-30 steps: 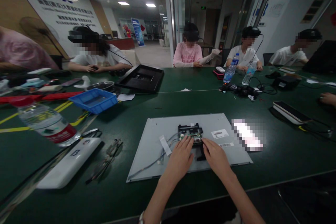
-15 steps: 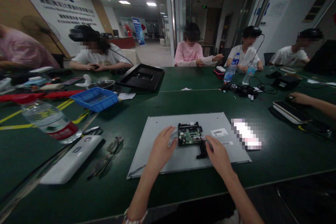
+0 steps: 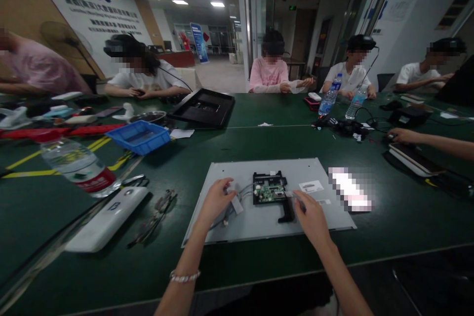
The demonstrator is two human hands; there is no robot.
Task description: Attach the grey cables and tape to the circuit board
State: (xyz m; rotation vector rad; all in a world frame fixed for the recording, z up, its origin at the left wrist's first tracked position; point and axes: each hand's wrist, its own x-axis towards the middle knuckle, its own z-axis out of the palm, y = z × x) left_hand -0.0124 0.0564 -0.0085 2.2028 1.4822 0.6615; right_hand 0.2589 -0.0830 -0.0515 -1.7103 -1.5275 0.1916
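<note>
A light grey flat panel [image 3: 237,232] lies on the green table in front of me. On it rests a black plastic frame [image 3: 286,213] carrying a green circuit board [image 3: 270,192]. My left hand [image 3: 217,202] is over the panel's left part, thumb and fingers closed around grey cables [image 3: 244,189] that run to the board. A pale flat strip [image 3: 237,205] hangs by these fingers. At the board's right side is my right hand [image 3: 312,215], its fingers curled together by a small grey piece, which they partly hide.
A bright phone-like slab [image 3: 350,190] lies right of the panel. On the left are a white power bank [image 3: 107,219], loose wires [image 3: 153,219], a water bottle [image 3: 79,165] and a blue tray [image 3: 140,138]. A black monitor shell [image 3: 203,108] lies behind. Several people sit around the table.
My left hand has moved left, away from the board, drawing the grey cables out so that more of them shows. My right hand has stayed about where it was.
</note>
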